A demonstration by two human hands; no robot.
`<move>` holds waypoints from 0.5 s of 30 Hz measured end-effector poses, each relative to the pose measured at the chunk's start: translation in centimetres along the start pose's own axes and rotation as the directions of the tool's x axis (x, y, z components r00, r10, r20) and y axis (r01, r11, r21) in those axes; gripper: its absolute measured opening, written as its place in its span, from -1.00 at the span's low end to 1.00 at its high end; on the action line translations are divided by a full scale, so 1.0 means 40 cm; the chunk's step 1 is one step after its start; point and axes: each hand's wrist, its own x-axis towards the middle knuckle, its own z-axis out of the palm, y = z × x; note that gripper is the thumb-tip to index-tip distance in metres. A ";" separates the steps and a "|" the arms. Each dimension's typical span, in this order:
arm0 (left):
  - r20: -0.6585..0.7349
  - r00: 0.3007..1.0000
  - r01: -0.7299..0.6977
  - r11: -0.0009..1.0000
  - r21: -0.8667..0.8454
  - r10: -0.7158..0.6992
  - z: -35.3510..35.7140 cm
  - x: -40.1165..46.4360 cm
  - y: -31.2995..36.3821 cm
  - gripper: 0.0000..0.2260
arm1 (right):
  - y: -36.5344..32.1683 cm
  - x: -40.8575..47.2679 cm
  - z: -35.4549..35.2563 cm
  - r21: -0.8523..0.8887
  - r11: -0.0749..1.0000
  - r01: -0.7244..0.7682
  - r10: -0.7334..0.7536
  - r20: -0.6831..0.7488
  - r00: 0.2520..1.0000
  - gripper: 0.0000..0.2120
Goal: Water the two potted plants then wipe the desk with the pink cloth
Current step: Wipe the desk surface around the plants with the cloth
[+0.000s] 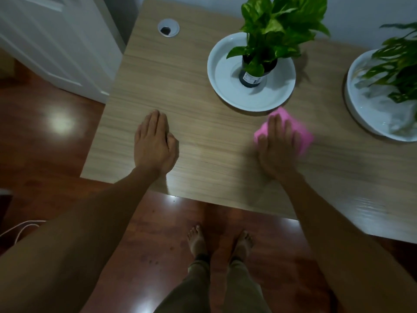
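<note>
My right hand [278,145] presses flat on the pink cloth [302,136] on the wooden desk [203,123], just in front of the nearer plant's saucer. My left hand [154,143] rests palm down on the desk's left part, fingers together, holding nothing. A leafy green plant [279,30] in a small dark pot [252,75] stands in a wide white saucer [225,86]. A second green plant [399,64] stands in another white saucer [365,109] at the right edge of view, blurred.
A round grey cable grommet [168,27] sits in the desk's far left corner. A white door [56,41] stands left of the desk. Reddish wooden floor [56,143] lies below, with my bare feet [220,242] at the desk's front edge.
</note>
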 end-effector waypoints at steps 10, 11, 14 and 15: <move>0.041 0.999 -0.038 0.998 0.057 0.035 -0.065 0.120 -0.125 -0.41 | -0.476 0.169 0.089 0.011 0.912 0.409 -0.408 0.096 0.908 -0.39; 0.046 0.999 -0.025 0.998 0.052 0.022 -0.063 0.124 -0.133 -0.41 | -0.504 0.214 0.085 0.031 0.920 0.390 -0.391 0.093 0.916 -0.39; 0.035 0.999 -0.020 0.999 0.043 0.018 -0.050 0.125 -0.141 -0.40 | -0.562 0.338 0.068 0.058 0.955 0.291 -0.294 0.066 0.953 -0.37; 0.027 0.999 -0.018 0.999 0.042 0.017 -0.047 0.127 -0.141 -0.40 | -0.577 0.376 0.063 0.059 0.964 0.261 -0.264 0.059 0.963 -0.37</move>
